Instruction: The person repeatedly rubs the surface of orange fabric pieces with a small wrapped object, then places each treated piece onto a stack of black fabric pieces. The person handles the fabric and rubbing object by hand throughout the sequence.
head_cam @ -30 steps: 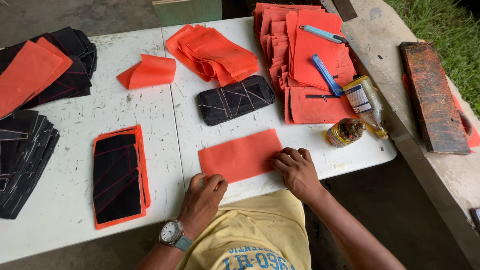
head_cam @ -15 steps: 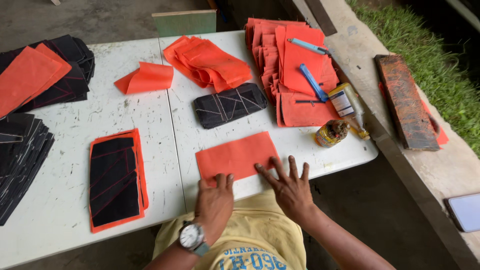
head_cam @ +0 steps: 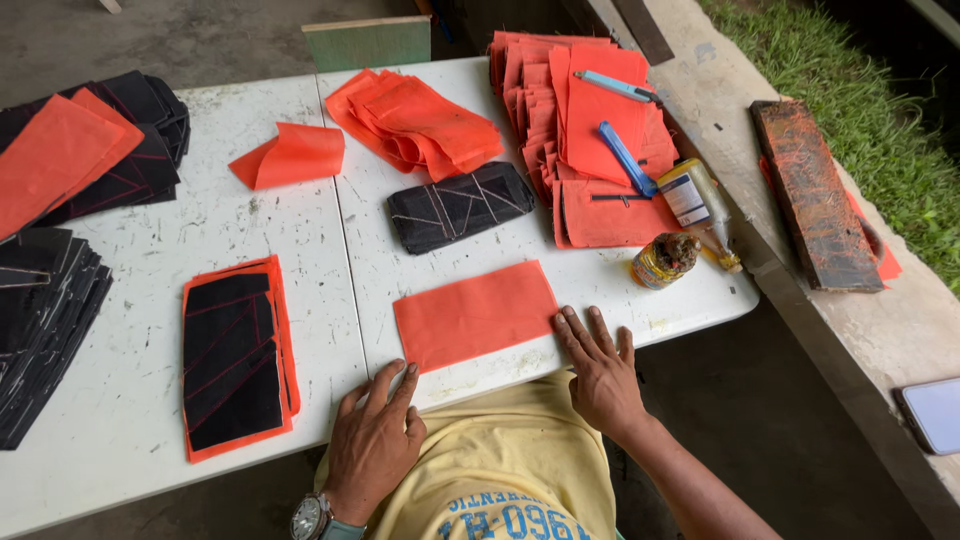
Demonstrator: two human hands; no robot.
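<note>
Here a flat orange rectangular fabric piece (head_cam: pixel 476 314) lies at the near edge of the white table (head_cam: pixel 600 275), laid out smooth; the left hand (head_cam: pixel 375 440) and right hand (head_cam: pixel 600 370) rest spread, flanking its lower corners.

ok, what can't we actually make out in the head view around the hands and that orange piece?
- Left hand: palm hidden, seen from the back only; contact with the white table unclear.
- Right hand: fingertips at the flat orange fabric rectangle; pressing it or only beside it, cannot tell.
- Stack of black panels: cut off by the left frame edge.
- Small glue jar: contents too small to tell.
</note>
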